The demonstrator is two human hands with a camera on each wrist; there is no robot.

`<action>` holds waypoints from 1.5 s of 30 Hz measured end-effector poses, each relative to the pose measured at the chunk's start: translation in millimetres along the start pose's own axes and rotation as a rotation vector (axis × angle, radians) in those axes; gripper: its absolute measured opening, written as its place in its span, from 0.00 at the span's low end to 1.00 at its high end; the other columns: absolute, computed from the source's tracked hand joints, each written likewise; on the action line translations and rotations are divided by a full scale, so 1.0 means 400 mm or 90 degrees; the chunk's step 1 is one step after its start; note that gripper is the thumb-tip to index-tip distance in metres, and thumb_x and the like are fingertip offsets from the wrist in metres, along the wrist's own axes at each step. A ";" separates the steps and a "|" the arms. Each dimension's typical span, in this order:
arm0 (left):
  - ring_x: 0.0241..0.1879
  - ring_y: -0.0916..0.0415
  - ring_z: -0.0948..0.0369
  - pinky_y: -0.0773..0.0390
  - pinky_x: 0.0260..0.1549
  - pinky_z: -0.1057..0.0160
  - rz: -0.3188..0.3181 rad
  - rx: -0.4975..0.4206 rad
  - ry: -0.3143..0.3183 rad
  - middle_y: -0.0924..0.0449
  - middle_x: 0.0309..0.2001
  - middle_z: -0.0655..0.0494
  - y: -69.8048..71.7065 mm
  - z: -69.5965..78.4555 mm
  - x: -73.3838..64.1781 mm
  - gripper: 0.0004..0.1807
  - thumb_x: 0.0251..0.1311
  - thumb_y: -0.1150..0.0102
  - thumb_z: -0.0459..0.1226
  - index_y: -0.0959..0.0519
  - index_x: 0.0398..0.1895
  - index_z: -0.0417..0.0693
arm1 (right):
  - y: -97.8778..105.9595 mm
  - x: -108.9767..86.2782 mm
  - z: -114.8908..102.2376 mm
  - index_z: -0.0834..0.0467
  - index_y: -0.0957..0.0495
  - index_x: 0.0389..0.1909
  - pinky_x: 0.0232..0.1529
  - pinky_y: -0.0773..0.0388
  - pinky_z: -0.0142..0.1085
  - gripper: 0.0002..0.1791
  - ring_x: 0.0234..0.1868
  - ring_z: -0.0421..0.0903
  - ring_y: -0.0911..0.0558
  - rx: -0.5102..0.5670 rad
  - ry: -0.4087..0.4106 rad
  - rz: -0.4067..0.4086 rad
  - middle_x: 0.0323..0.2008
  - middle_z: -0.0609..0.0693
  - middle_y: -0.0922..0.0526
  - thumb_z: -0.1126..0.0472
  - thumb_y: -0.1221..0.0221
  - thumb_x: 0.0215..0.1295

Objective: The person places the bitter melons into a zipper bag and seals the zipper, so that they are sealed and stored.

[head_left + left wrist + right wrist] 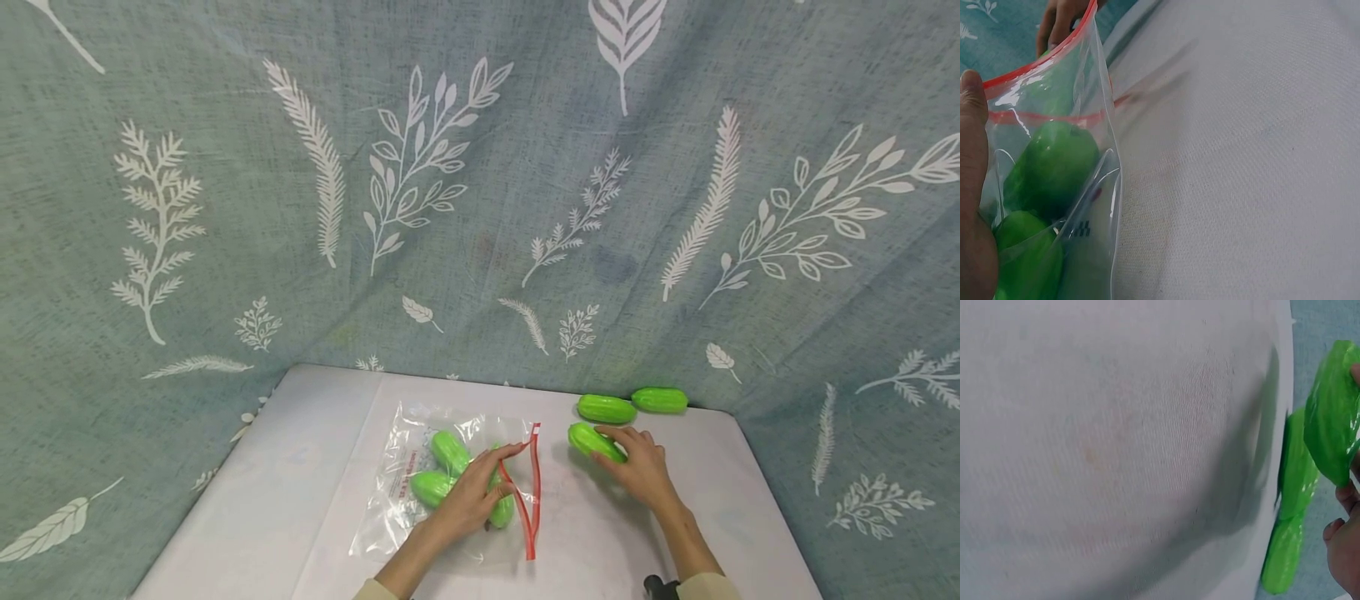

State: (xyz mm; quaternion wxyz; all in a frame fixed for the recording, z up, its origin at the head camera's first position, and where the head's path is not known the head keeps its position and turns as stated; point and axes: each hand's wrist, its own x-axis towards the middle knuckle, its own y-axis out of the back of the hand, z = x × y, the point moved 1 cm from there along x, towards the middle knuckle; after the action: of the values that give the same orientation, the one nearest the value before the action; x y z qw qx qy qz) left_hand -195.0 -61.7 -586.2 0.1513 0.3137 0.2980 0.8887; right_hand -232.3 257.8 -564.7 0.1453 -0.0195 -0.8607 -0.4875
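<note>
A clear zip bag (382, 500) with a red zip lies on the table, several glossy green cucumbers (450, 451) inside it. My left hand (468, 500) holds the bag by its mouth, thumb and fingers at the red zip; the mouth gapes in the left wrist view. Right of the bag, my right hand (637, 467) grips another green cucumber (587, 440) between thumb and fingers. That held cucumber (1332, 415) shows at the right edge of the right wrist view, apart from the bag.
Two more cucumbers, one on the left (606, 408) and one on the right (660, 400), lie end to end at the table's back edge. A patterned green cloth (480, 208) hangs behind the white table (247, 500). Something black (660, 587) sits by my right wrist.
</note>
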 end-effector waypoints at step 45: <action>0.72 0.36 0.57 0.40 0.72 0.41 -0.009 -0.010 0.009 0.33 0.73 0.63 0.000 -0.003 0.001 0.37 0.65 0.38 0.41 0.38 0.76 0.57 | -0.010 -0.005 -0.071 0.43 0.18 0.57 0.42 0.34 0.44 0.28 0.49 0.48 0.23 -0.005 0.026 -0.005 0.49 0.45 0.16 0.37 0.32 0.58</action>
State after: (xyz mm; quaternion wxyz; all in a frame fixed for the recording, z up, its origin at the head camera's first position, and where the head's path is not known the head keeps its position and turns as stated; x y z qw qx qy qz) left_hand -195.9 -62.1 -586.6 0.1579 0.3044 0.2943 0.8921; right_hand -224.4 231.7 -555.0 0.1608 -0.0063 -0.8558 -0.4916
